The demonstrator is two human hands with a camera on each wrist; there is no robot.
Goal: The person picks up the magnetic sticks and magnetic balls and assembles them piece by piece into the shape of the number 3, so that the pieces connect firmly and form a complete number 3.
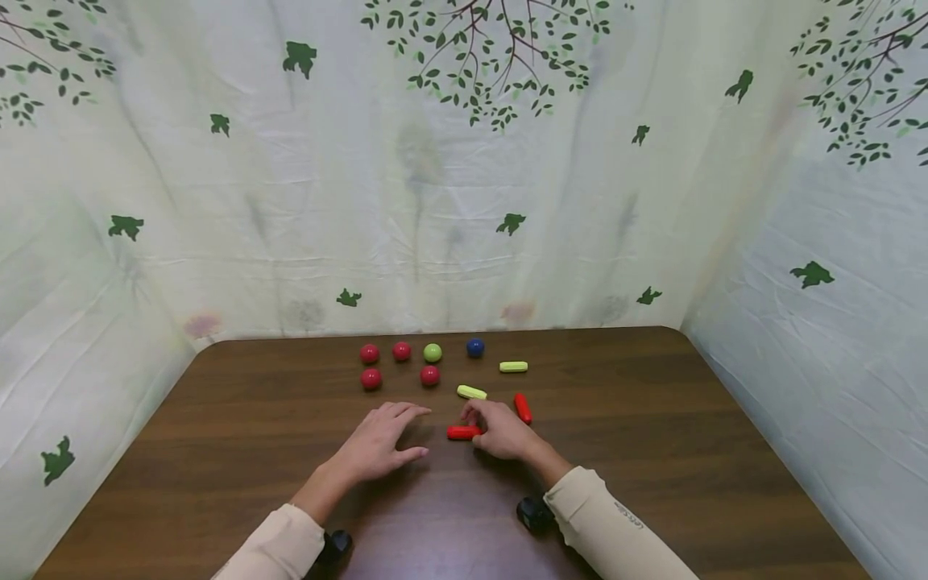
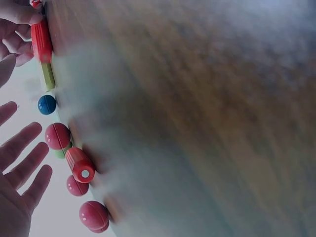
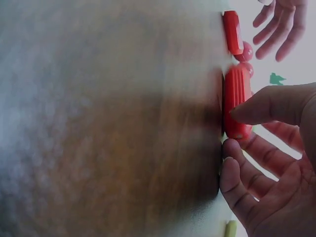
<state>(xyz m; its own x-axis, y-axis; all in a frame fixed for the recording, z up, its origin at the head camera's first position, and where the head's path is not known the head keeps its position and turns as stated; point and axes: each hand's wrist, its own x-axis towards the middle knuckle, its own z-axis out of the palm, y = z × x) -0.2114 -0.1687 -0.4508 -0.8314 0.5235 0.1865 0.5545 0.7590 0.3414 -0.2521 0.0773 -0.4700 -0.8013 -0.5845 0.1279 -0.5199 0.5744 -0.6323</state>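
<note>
My right hand point(image 1: 503, 431) pinches one end of a red ridged stick point(image 1: 461, 432) lying on the table; in the right wrist view my thumb lies across that stick point(image 3: 237, 89). To its left, my left hand point(image 1: 380, 443) hovers with fingers spread, holding nothing. The wrist views show another red stick point(image 2: 79, 164) point(image 3: 233, 32) near my left hand, hidden in the head view. A further red stick point(image 1: 522, 408) lies just behind my right hand. One pale yellow stick point(image 1: 471, 391) is beyond my right fingertips.
Towards the table's point(image 1: 239, 435) back edge lie several red balls point(image 1: 370, 379), a green ball point(image 1: 432, 352), a blue ball point(image 1: 474, 347) and a second yellow stick point(image 1: 513, 366). Pale curtains point(image 1: 435, 242) with leaf patterns hang behind and beside the table.
</note>
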